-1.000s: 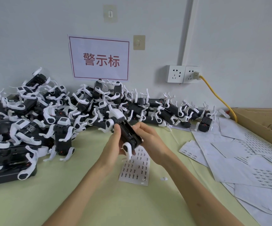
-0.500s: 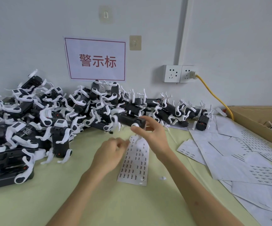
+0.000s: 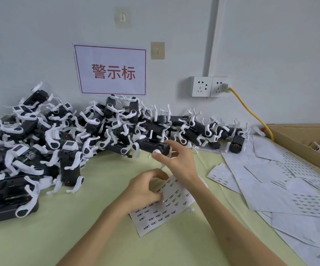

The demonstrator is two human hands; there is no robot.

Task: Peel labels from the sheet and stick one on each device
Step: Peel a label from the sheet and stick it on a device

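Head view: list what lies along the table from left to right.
pile of devices → left hand on the label sheet → right hand holding a device → loose used sheets → cardboard box

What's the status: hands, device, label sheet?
Right hand grips a black-and-white device at the pile's edge. Left hand pinches at the label sheet on the green table. Nothing in the way.
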